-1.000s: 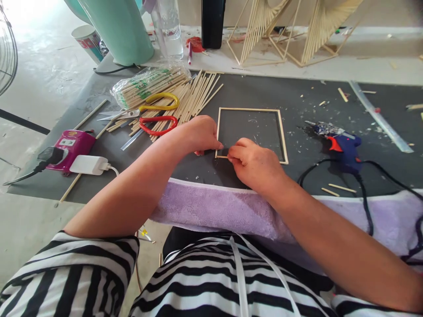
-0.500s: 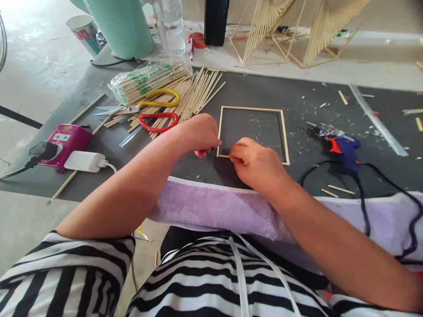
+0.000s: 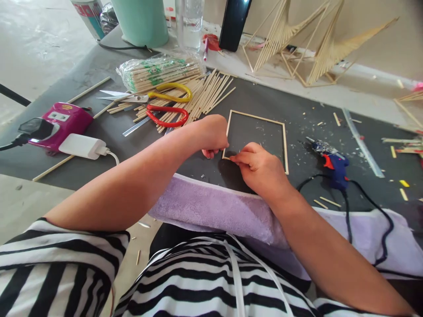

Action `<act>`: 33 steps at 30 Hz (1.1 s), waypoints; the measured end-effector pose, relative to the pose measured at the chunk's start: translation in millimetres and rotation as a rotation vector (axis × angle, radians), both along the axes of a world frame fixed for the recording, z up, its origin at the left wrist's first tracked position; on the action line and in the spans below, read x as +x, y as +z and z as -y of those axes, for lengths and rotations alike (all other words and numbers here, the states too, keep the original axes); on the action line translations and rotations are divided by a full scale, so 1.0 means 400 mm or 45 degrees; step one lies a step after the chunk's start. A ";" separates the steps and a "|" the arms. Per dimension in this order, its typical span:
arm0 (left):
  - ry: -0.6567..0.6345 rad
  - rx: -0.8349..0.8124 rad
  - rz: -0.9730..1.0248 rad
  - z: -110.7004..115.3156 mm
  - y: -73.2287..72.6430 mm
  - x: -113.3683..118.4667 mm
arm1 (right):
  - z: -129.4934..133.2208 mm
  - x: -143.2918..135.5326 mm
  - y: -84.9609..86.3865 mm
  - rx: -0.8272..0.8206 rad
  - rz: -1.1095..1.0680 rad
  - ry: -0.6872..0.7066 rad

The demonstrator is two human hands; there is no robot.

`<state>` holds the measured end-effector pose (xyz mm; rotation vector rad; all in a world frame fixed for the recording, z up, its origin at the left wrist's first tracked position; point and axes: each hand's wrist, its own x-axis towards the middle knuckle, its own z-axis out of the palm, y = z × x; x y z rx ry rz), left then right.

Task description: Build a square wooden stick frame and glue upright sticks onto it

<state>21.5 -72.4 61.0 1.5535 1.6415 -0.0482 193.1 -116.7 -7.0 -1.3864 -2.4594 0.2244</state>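
Note:
A square frame of thin wooden sticks [image 3: 259, 116] lies on the dark grey table top. At its near left corner, my left hand [image 3: 214, 134] is closed, fingertips against the frame's left side. My right hand [image 3: 259, 165] pinches the frame's near side just right of that corner, thumb and fingers pressed together, and covers part of that side. Beyond my left forearm lie scissors [image 3: 168, 115] with a yellow and a red handle, on a pile of loose sticks [image 3: 211, 94]. A blue glue gun [image 3: 337, 169] rests to the right of the frame.
A plastic-wrapped stick bundle [image 3: 161, 72], a green container [image 3: 142, 22] and a black phone [image 3: 234, 24] stand or lie at the back. Stick structures [image 3: 327, 57] are behind. A pink power adapter [image 3: 66, 125] is at left, a purple cloth [image 3: 214, 202] along the near edge.
The camera view has turned and tilted slightly, shifting the whole scene. Both hands keep nearly the same hold at the frame's near left corner.

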 end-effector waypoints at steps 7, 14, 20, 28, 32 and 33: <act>-0.020 -0.011 0.007 -0.010 -0.016 -0.006 | 0.003 -0.004 -0.002 0.080 0.067 0.026; -0.019 0.011 0.036 -0.006 -0.016 -0.007 | 0.001 -0.002 -0.006 0.133 0.080 0.077; 0.017 0.017 0.036 -0.001 -0.017 0.001 | -0.002 0.002 -0.008 0.142 0.099 0.104; 0.042 0.002 0.022 0.007 -0.013 0.011 | -0.001 0.001 -0.006 0.131 0.150 0.101; 0.030 0.040 -0.033 0.012 -0.001 0.013 | 0.000 -0.004 0.002 0.097 0.192 0.082; 0.025 0.045 -0.034 0.013 0.001 0.013 | 0.001 -0.005 0.004 0.085 0.206 0.081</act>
